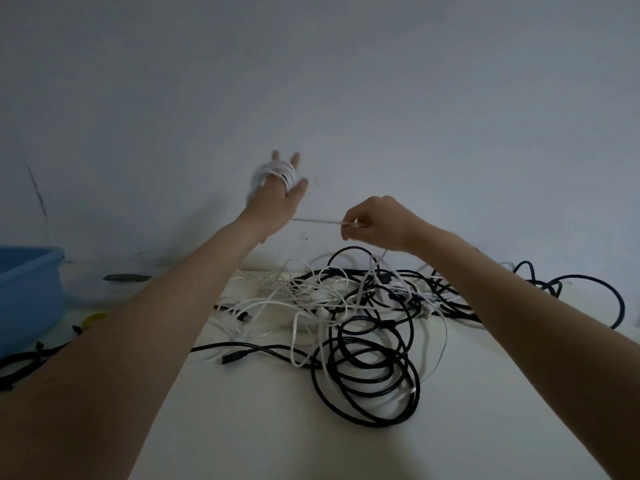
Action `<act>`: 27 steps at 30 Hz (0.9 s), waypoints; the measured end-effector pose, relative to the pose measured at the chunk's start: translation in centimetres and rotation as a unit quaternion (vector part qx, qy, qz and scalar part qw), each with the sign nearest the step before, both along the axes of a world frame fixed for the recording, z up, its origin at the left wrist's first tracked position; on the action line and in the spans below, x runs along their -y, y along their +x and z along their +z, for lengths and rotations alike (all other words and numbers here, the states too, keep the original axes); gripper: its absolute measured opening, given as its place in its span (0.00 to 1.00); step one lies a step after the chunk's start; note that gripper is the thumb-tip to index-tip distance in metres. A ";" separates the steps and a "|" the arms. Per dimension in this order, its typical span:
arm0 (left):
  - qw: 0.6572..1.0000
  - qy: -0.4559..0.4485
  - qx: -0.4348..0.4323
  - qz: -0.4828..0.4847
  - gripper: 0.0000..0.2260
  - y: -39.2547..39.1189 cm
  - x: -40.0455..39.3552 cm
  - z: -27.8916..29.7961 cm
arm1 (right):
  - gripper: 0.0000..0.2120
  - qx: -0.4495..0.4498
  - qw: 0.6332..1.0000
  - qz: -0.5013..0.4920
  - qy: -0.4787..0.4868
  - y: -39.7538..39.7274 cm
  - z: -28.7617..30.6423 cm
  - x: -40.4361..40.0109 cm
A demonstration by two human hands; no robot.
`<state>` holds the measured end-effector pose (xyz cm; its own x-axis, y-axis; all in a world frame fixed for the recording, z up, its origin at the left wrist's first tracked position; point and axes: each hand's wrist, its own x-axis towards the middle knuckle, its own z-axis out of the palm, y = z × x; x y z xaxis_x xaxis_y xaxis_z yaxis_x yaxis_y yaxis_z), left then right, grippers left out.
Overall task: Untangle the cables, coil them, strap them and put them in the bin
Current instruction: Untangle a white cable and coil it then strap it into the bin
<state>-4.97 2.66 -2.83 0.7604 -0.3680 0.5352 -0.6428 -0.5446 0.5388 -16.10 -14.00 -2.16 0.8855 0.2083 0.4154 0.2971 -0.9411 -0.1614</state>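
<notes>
Above the table (263,427), right hand (375,221) pinches a white cable (317,220) between thumb and curled fingers. Cable runs taut, leftward to left hand (277,199), raised with fingers straight and spread; a white coil (278,173) is wound round those fingers. Below both hands: tangle (363,317) of black and white cables on the white table, against the wall (346,81). Blue bin (29,289) at far left edge, well apart from the tangle. Coiled black cable (17,367) lies just before the bin.
</notes>
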 end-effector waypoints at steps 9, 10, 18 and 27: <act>0.936 0.144 -0.264 -0.184 0.37 -4.8 -0.6 -2.6 | 0.17 0.128 0.987 -0.068 0.070 0.1 2.8 2.0; 0.927 0.143 -0.277 -0.207 0.37 -5.1 -0.3 -2.5 | 0.19 0.137 0.984 -0.081 0.079 0.2 2.8 2.1; 0.827 -0.069 -0.373 -0.415 0.20 -7.4 1.4 1.6 | 0.21 -0.010 0.973 -0.121 0.197 0.5 1.5 1.6; 0.778 -0.454 -0.349 -0.259 0.23 -4.8 0.9 4.0 | 0.20 -0.127 0.980 -0.078 0.131 0.1 -1.1 0.9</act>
<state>-9.77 1.80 1.18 0.8579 -0.4326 0.2774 -0.0281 0.4996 0.8658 -16.02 -14.92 -3.28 0.9798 -0.0212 0.1990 0.0728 -0.8885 -0.4530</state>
